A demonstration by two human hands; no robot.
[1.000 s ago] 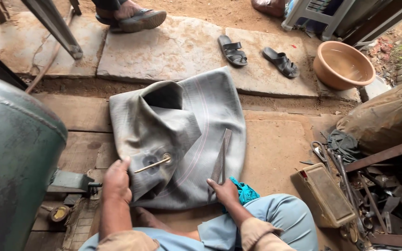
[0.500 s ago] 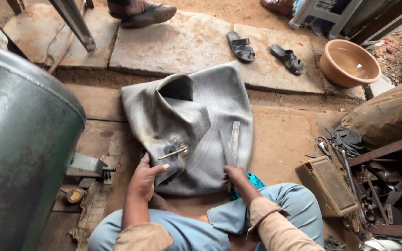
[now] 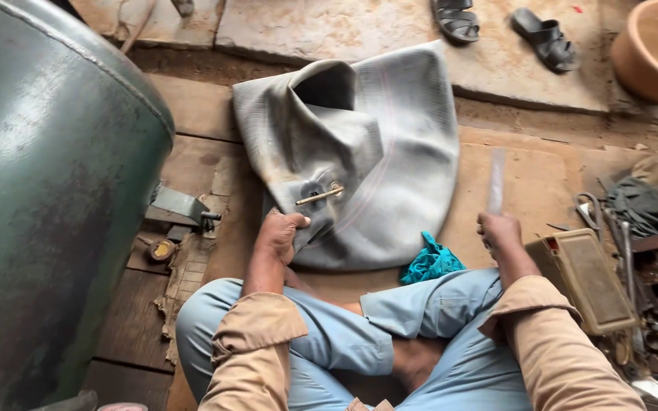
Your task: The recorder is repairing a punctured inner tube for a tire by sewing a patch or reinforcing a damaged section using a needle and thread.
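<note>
Gripping now: our left hand (image 3: 279,234) clamps the near edge of the grey inner tube (image 3: 390,152), fingers curled tight.
Valve: brass stem (image 3: 319,195) just beyond those fingers.
Right hand (image 3: 499,232): fist closed round a flat metal file (image 3: 496,183), blade pointing away.
Cloth: teal rag (image 3: 431,262) between our hands.

Tan long sleeves w/ cuffs turned back, light blue trousers, bare hands, no gloves.

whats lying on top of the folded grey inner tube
A brass valve stem lies on the inner tube, near the left hand gripping its edge. What the tube's folds cover cannot be seen.
</note>
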